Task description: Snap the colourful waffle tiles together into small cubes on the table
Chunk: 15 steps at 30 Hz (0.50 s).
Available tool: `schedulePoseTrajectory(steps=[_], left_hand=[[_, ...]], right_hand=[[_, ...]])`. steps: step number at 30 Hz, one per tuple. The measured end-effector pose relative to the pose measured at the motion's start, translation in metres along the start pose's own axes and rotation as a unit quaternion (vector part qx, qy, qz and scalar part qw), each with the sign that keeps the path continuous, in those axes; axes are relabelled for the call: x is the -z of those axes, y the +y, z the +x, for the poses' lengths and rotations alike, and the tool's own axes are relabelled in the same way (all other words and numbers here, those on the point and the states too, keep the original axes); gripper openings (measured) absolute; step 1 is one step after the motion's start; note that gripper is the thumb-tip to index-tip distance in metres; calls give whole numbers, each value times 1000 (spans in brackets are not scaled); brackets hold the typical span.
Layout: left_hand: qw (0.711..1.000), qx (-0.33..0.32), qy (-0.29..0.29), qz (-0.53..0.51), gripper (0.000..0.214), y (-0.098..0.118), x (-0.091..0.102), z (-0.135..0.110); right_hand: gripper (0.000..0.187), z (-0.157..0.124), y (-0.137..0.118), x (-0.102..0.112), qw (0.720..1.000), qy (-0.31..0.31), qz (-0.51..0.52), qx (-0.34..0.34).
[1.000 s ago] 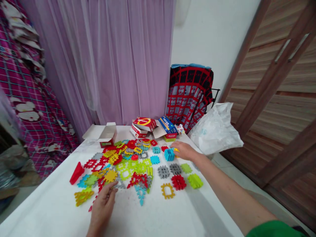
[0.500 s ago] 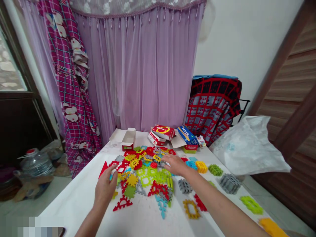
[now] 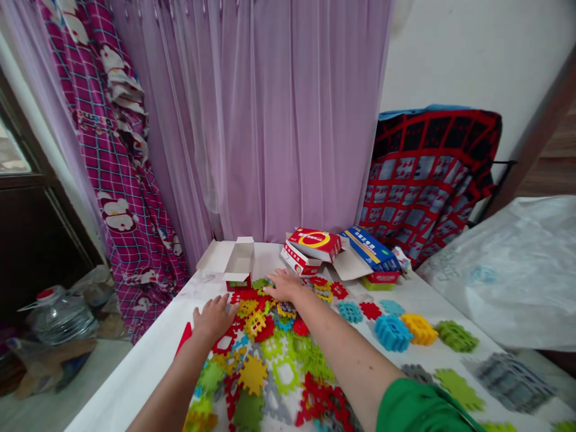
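Observation:
Coloured plastic interlocking building pieces with toothed edges lie in a loose pile, a yellow one [image 3: 253, 375] among them. My left hand [image 3: 215, 319] is over the pile's left side, fingers spread and nothing visible in them. At the pile's far edge, my right hand [image 3: 284, 285] reaches out with its fingers stretched, close to a green piece [image 3: 260, 283]; whether it touches that piece I cannot tell. Red pieces [image 3: 310, 396] and a lime square frame [image 3: 287, 373] lie nearer to me. My right forearm hides part of the pile.
An open red-and-white box [image 3: 240, 258] stands behind the pile. Red boxes [image 3: 317, 243] and a blue box [image 3: 371, 249] are stacked at the back. Along the right are stacks of blue [image 3: 392, 333], yellow [image 3: 419, 329], green [image 3: 456, 336] and grey pieces [image 3: 513, 381], beside a white plastic bag [image 3: 508, 276].
The view has moved closer to the table's back. My right hand has moved left and farther across the pile, and my left hand has moved forward with its fingers spread.

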<state>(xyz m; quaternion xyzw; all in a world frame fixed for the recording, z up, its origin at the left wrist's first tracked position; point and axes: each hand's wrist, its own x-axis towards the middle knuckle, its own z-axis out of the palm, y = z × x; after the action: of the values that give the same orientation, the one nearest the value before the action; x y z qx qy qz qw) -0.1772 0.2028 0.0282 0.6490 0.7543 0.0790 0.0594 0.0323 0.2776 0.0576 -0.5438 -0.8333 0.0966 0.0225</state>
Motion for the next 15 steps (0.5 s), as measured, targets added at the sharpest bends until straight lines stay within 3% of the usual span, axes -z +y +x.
schedulePoseTrajectory(steps=[3, 8, 12, 15], left_hand=[[999, -2, -36, 24, 57, 13, -9, 3], [998, -57, -19, 38, 48, 20, -10, -15], [996, -76, -31, 46, 45, 19, 6, -37], [991, -83, -76, 72, 49, 21, 24, -48]], right_hand=[[60, 6, 0, -8, 999, -31, 2, -4], [54, -18, -4, -15, 999, -16, 1, 29], [50, -54, -17, -17, 997, 18, -32, 70], [44, -73, -19, -12, 993, 12, -31, 113]])
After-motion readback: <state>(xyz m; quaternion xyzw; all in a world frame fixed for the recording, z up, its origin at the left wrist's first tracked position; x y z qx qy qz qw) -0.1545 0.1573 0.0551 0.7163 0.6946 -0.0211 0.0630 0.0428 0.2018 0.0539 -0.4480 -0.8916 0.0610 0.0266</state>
